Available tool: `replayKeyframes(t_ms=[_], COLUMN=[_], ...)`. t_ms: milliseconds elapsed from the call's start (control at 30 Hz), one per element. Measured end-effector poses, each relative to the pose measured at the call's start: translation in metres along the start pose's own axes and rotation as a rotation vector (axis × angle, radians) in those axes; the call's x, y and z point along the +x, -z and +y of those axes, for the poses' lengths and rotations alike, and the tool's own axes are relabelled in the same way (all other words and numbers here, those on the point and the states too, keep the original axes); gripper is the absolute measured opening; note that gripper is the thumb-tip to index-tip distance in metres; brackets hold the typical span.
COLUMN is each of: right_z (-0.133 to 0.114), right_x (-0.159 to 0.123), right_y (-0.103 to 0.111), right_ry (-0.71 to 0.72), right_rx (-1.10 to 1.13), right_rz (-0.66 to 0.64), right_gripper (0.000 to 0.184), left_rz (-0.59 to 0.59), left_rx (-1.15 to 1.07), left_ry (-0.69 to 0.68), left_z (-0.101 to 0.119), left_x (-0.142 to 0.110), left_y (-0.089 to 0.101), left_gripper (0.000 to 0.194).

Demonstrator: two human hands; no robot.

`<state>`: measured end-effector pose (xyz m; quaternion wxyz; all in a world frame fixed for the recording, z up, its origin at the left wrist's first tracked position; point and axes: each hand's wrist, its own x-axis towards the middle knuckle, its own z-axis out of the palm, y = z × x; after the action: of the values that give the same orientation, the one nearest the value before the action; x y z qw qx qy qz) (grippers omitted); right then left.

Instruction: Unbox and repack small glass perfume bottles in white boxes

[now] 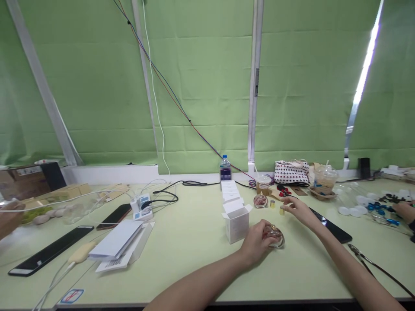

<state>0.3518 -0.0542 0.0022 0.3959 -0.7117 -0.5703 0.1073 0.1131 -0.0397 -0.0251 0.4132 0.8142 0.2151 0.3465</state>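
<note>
My left hand (pixel 256 244) is wrapped round a rounded clear glass bottle (pixel 275 237), which looks like a perfume bottle with a gold neck and a pinkish inside. It lies tilted just above or on the table; I cannot tell which. The fingertips of my right hand (pixel 298 211) pinch a small gold cap (pixel 281 211) at the tabletop. To its left stands a second gold cap (pixel 272 204), beside another glass bottle (pixel 260 201) of the same kind. An open white box (pixel 237 226) with raised flaps stands left of my left hand.
More white boxes (pixel 230 191) stand behind the open one. A drink cup (pixel 263 185), a phone (pixel 333 226) and pliers (pixel 358 252) lie around my right arm. Folded white cards (pixel 116 239) and a power strip (pixel 142 208) are left. Another person's hand (pixel 405 211) is at far right.
</note>
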Motion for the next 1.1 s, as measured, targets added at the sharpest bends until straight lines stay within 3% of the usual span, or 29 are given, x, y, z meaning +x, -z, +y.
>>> replayKeyframes(t_ms=[100, 233, 367, 667, 867, 1100], right_z=[0.019, 0.033, 0.033, 0.013, 0.036, 0.045], right_x=[0.020, 0.020, 0.007, -0.068, -0.089, -0.090], right_y=[-0.019, -0.036, -0.030, -0.020, -0.017, -0.025], right_ry=[-0.075, -0.115, -0.107, -0.113, -0.077, -0.076], right_rx=[-0.049, -0.037, 0.040, 0.394, 0.215, 0.319], right_rz=[0.066, 0.081, 0.073, -0.140, 0.000, 0.038], right_gripper=[0.041, 0.028, 0.019, 0.042, 0.045, 0.040], left_rz=[0.004, 0.010, 0.010, -0.053, -0.074, -0.087], left_rx=[-0.007, -0.009, 0.004, 0.042, 0.039, 0.068], left_ry=[0.005, 0.007, 0.001, -0.041, -0.039, -0.056], left_z=[0.001, 0.003, 0.005, 0.003, 0.002, -0.003], left_x=[0.000, -0.001, -0.001, -0.003, -0.001, -0.001], left_y=[0.001, 0.002, 0.003, 0.001, 0.001, 0.000], left_gripper=[0.028, 0.027, 0.028, 0.033, 0.033, 0.045])
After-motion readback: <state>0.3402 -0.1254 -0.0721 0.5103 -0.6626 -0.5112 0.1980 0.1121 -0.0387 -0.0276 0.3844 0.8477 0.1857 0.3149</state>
